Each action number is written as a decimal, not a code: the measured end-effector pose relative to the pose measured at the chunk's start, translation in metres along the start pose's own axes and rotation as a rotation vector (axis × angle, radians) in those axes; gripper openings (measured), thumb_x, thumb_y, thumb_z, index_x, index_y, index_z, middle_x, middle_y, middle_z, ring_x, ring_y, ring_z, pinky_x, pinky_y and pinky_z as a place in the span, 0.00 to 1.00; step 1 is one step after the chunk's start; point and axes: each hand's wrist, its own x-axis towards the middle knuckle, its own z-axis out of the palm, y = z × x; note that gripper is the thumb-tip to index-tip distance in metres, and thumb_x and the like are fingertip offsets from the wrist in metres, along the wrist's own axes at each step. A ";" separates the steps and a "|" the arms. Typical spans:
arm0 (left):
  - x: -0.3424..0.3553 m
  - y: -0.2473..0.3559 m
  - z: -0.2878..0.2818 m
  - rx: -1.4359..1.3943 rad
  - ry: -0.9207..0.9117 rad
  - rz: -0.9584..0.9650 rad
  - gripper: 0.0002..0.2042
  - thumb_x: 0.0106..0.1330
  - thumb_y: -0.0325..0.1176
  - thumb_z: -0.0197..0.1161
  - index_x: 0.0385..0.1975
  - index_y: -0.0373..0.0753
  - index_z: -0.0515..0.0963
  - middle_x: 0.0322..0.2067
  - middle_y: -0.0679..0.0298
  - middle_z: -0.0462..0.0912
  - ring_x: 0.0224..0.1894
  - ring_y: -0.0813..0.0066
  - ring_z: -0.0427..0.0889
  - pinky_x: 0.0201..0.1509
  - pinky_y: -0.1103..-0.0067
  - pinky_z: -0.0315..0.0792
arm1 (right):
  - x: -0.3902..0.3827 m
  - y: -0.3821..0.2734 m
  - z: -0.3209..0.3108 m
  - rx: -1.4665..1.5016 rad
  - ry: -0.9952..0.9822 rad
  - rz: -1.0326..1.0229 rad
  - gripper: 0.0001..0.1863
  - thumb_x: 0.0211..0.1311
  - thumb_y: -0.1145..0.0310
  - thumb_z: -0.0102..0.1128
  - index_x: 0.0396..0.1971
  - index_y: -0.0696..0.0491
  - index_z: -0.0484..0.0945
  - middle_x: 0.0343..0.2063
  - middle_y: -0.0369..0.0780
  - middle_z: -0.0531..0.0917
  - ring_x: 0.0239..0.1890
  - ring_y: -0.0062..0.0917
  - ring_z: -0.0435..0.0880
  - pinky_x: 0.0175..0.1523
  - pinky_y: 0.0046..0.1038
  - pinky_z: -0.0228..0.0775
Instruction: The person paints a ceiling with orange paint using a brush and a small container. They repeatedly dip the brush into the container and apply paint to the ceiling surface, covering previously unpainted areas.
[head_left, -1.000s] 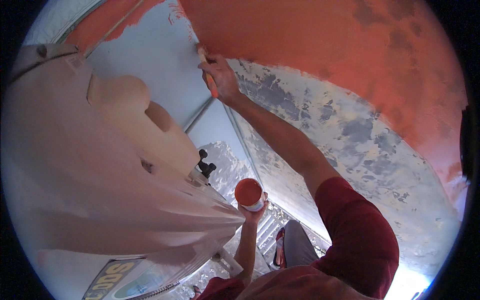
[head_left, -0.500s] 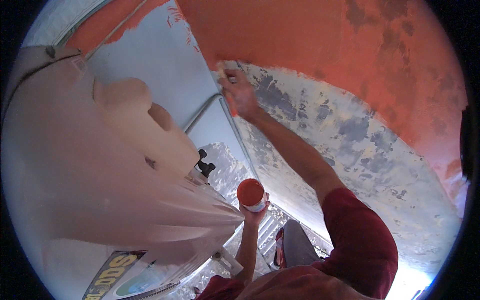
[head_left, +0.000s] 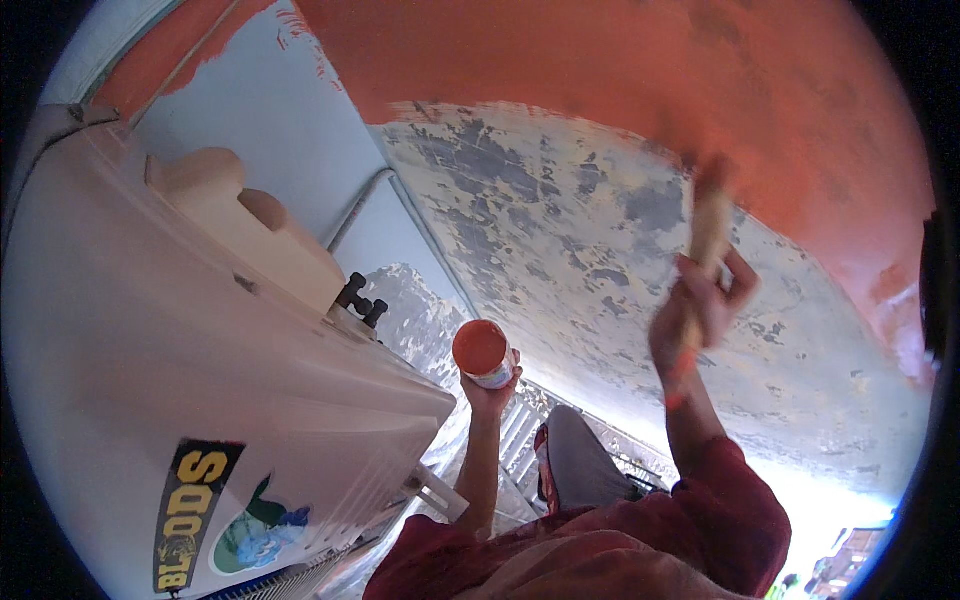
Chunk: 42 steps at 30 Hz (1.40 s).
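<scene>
My right hand (head_left: pixel 700 305) is closed round the wooden handle of a paintbrush (head_left: pixel 710 225), slightly smeared by motion. The bristle end lies at the lower edge of the orange paint (head_left: pixel 600 60) on a large curved surface. Below that edge the surface is a patchy grey and cream (head_left: pixel 560 220). Orange paint also marks the handle's lower end. In front of my body, my left hand (head_left: pixel 490 393) grips a small round tub (head_left: pixel 485 352) from below and behind. The tub is open on top, tilted toward me, and orange inside.
On the left stands a pale, bulky moulded shell (head_left: pixel 300 390) with stickers and a black clamp-like fitting (head_left: pixel 361 298). A grey pipe (head_left: pixel 360 208) runs by a light blue panel (head_left: pixel 255 130). Slatted metal (head_left: pixel 518 430) shows beside my leg (head_left: pixel 585 465).
My right hand has swung with the paintbrush from the blue panel's edge to the right along the orange border. The view has shifted; my left hand still holds the tub.
</scene>
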 end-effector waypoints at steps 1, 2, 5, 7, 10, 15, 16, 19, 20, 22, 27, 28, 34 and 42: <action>0.000 -0.001 0.006 -0.040 0.007 -0.012 0.31 0.64 0.57 0.54 0.61 0.43 0.68 0.50 0.56 0.76 0.50 0.50 0.75 0.42 0.63 0.76 | -0.005 -0.002 0.016 -0.059 -0.117 0.060 0.14 0.53 0.74 0.66 0.42 0.48 0.82 0.49 0.49 0.71 0.48 0.39 0.74 0.42 0.33 0.73; -0.003 -0.002 0.005 -0.072 -0.007 -0.020 0.30 0.63 0.56 0.56 0.60 0.43 0.69 0.51 0.55 0.76 0.51 0.50 0.74 0.44 0.61 0.76 | -0.008 -0.006 0.033 -0.123 -0.245 0.105 0.18 0.51 0.70 0.69 0.44 0.46 0.82 0.49 0.48 0.71 0.51 0.42 0.71 0.47 0.38 0.71; -0.010 0.001 -0.001 -0.120 -0.050 -0.027 0.29 0.61 0.53 0.60 0.59 0.44 0.70 0.52 0.52 0.76 0.54 0.49 0.73 0.48 0.58 0.76 | -0.008 -0.033 0.132 -0.215 -0.456 -0.052 0.18 0.45 0.65 0.64 0.41 0.46 0.84 0.51 0.48 0.72 0.55 0.45 0.67 0.56 0.40 0.64; -0.016 0.003 0.000 -0.116 -0.054 -0.029 0.29 0.61 0.53 0.60 0.59 0.44 0.70 0.52 0.52 0.76 0.54 0.48 0.74 0.48 0.58 0.76 | -0.014 -0.044 0.191 -0.191 -0.519 -0.075 0.18 0.45 0.65 0.62 0.40 0.45 0.84 0.52 0.48 0.72 0.55 0.44 0.68 0.55 0.40 0.68; -0.028 0.006 0.010 -0.113 -0.060 -0.012 0.29 0.61 0.53 0.61 0.58 0.43 0.70 0.52 0.51 0.76 0.54 0.48 0.74 0.48 0.57 0.76 | -0.032 -0.056 0.270 -0.050 -0.659 -0.068 0.17 0.46 0.67 0.64 0.40 0.42 0.83 0.50 0.45 0.72 0.53 0.42 0.69 0.54 0.40 0.70; -0.042 0.012 0.009 -0.055 -0.032 0.033 0.30 0.60 0.54 0.61 0.58 0.44 0.70 0.52 0.52 0.76 0.52 0.48 0.75 0.46 0.59 0.78 | -0.020 -0.043 0.288 0.197 -0.558 0.046 0.12 0.49 0.67 0.62 0.36 0.45 0.83 0.51 0.45 0.74 0.54 0.41 0.73 0.52 0.39 0.74; -0.041 0.014 0.008 -0.062 -0.015 0.034 0.30 0.60 0.54 0.61 0.58 0.44 0.70 0.52 0.52 0.76 0.52 0.48 0.75 0.46 0.59 0.78 | -0.019 -0.033 0.274 0.194 -0.462 0.058 0.10 0.51 0.67 0.61 0.35 0.46 0.83 0.51 0.45 0.75 0.55 0.42 0.74 0.52 0.38 0.75; -0.037 0.012 -0.002 -0.053 0.022 0.027 0.30 0.59 0.55 0.62 0.58 0.44 0.70 0.51 0.53 0.76 0.51 0.49 0.75 0.45 0.60 0.78 | -0.004 0.000 0.161 0.315 -0.338 0.270 0.09 0.55 0.76 0.62 0.35 0.47 0.84 0.48 0.45 0.76 0.51 0.40 0.78 0.49 0.35 0.76; -0.034 0.011 -0.004 -0.045 0.026 0.035 0.30 0.59 0.55 0.62 0.58 0.44 0.70 0.51 0.54 0.76 0.51 0.49 0.74 0.45 0.60 0.78 | -0.005 0.008 0.118 0.187 -0.246 0.144 0.10 0.57 0.80 0.60 0.35 0.49 0.84 0.49 0.47 0.75 0.50 0.40 0.78 0.49 0.34 0.75; -0.026 0.008 -0.003 -0.066 0.017 0.001 0.31 0.60 0.55 0.60 0.59 0.45 0.70 0.51 0.54 0.76 0.52 0.49 0.74 0.46 0.59 0.77 | -0.006 0.004 0.041 0.103 -0.041 0.196 0.05 0.59 0.80 0.60 0.32 0.54 0.81 0.47 0.49 0.73 0.48 0.39 0.78 0.46 0.35 0.75; -0.006 0.008 -0.008 -0.097 -0.081 -0.065 0.30 0.60 0.54 0.62 0.60 0.45 0.69 0.55 0.52 0.74 0.56 0.49 0.72 0.50 0.57 0.75 | -0.027 -0.012 -0.017 -0.226 0.229 0.112 0.03 0.60 0.71 0.65 0.28 0.51 0.84 0.48 0.49 0.72 0.51 0.39 0.74 0.45 0.34 0.69; -0.004 0.010 -0.010 -0.078 -0.079 -0.059 0.31 0.60 0.54 0.62 0.60 0.45 0.69 0.55 0.51 0.74 0.57 0.49 0.72 0.50 0.57 0.75 | -0.030 -0.010 -0.002 -0.229 0.257 0.091 0.09 0.59 0.62 0.66 0.26 0.51 0.85 0.48 0.49 0.73 0.50 0.39 0.73 0.46 0.35 0.66; -0.011 0.012 -0.008 -0.011 -0.006 -0.011 0.31 0.62 0.56 0.57 0.61 0.45 0.69 0.53 0.54 0.76 0.54 0.48 0.74 0.44 0.60 0.77 | -0.067 -0.005 0.152 -0.180 -0.237 0.029 0.16 0.46 0.66 0.67 0.39 0.42 0.84 0.56 0.49 0.70 0.55 0.45 0.66 0.57 0.40 0.60; -0.036 0.024 -0.022 -0.192 0.026 0.010 0.29 0.61 0.55 0.60 0.57 0.43 0.72 0.52 0.51 0.77 0.54 0.47 0.74 0.50 0.56 0.75 | -0.044 -0.066 0.337 0.328 -0.554 0.039 0.16 0.42 0.73 0.63 0.36 0.47 0.81 0.51 0.47 0.72 0.54 0.44 0.69 0.55 0.40 0.67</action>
